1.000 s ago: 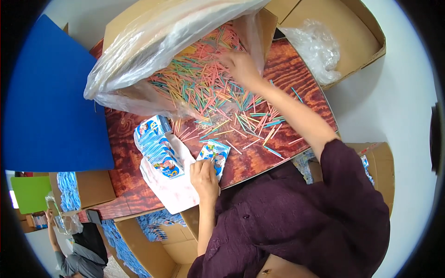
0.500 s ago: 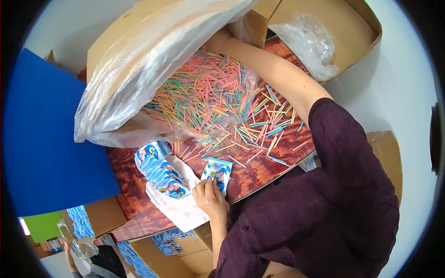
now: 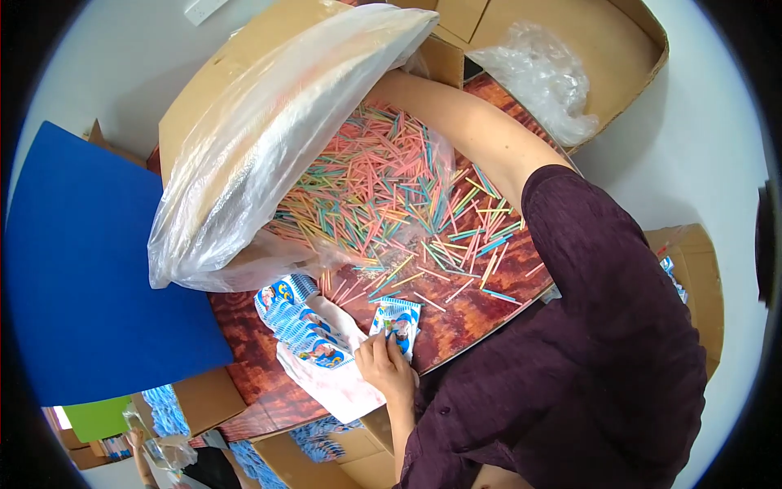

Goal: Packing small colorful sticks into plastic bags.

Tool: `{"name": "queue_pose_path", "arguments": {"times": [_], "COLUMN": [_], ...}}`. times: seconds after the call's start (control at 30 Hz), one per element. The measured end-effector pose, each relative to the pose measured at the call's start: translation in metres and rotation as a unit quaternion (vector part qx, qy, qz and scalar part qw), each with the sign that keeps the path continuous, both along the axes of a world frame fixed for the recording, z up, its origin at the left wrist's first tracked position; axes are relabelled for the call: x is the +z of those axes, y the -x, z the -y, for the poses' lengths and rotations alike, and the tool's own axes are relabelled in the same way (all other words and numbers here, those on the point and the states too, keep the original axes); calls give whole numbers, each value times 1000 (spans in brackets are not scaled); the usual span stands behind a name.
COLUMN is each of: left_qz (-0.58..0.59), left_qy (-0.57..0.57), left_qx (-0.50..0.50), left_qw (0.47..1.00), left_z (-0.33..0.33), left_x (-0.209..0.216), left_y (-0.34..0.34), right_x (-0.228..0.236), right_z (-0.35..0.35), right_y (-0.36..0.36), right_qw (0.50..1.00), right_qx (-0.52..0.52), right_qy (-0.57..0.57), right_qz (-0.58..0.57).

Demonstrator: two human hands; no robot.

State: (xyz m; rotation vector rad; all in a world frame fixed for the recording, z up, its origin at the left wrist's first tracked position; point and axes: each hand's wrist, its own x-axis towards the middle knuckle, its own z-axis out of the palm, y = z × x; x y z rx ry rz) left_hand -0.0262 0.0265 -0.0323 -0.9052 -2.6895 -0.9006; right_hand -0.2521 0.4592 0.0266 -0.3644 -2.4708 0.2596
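My left hand [image 3: 386,367] is closed on the lower edge of a small blue-and-white packet [image 3: 397,319] at the table's near edge. My right arm stretches across to a large clear plastic bag [image 3: 204,212]. Behind the bag's raised edge my right hand is hidden, so its fingers do not show. Thin pink, yellow, green and blue sticks [image 3: 358,179] lie heaped at the bag's mouth, with loose ones scattered nearer to me. Left of my left hand, a row of overlapping blue-and-white packets [image 3: 305,326] rests on a white cloth [image 3: 330,383].
A cardboard box [image 3: 236,73] stands behind the bag. Another box [image 3: 627,49] at the far right holds crumpled clear plastic [image 3: 554,81]. A blue panel [image 3: 106,277] rises at the left. Boxes with packets [image 3: 318,440] are below the table edge. Another person's arm [image 3: 142,456] shows lower left.
The whole view has shifted, so the table things sit a little lower and further right. My left hand stays at the packet; my right arm still reaches toward the bag.
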Motion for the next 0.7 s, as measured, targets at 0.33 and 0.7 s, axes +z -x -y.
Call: {"name": "queue_pose_path", "arguments": {"times": [0.33, 0.7], "left_qz": [12, 22], "left_qy": [-21, -22], "left_qx": [1, 5], "left_qw": [1000, 1000], "left_z": [0, -1], "left_x": [0, 1], "left_y": [1, 0], "right_x": [-16, -25], "right_z": [-14, -18], "right_y": [14, 19], "right_qw": [999, 996], "right_qx": [32, 84], "right_qy": [-5, -9], "right_qz": [-12, -30]}}
